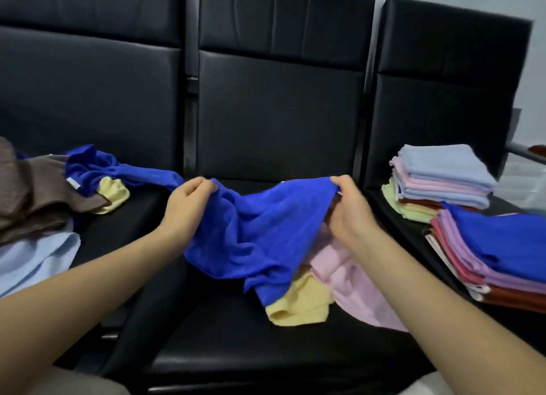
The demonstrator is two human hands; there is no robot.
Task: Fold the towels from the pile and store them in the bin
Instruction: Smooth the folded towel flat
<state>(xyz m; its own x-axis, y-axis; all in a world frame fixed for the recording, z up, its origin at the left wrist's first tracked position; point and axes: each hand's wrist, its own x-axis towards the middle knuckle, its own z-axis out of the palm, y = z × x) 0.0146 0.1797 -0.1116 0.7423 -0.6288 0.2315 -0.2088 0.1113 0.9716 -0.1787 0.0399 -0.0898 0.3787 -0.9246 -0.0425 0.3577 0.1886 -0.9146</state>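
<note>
- Here, both bare hands held one blue towel (254, 232) up over the middle black seat (266, 350) of a row of black padded chairs.
- The left hand (189, 199) pinched the towel's upper left corner, fingers curled tight around the cloth with the thumb on top.
- The right hand (348, 205) gripped the upper right corner in the same way, fingers closed on the edge and partly tucked behind it.
- The top edge sagged between the two hands, and the body of the towel hung down crumpled, its lower part resting on other cloths on the seat.
- Under and just beside that lower part lay a loose yellow towel (298, 306), and a loose pink towel (354, 282) spread to its right, touching it.
- On the left seat sat the unfolded pile: a second blue towel (97, 170) bunched on top, a small yellow cloth (115, 195) peeking from beneath it, brown towels (32, 196) at the far left, and a light blue towel (35, 258) nearest the camera.
- A strip of that second blue towel stretched toward the left hand; whether it touched the held towel could not be told.
- On the right seat stood two folded stacks, near each other.
- The far stack (443, 181) showed pale blue and pink layers over rust and pale yellow ones.
- The near stack (502, 261) had a blue towel on top, then purple, pink, white and rust layers.
- No bin could be made out in the view.
</note>
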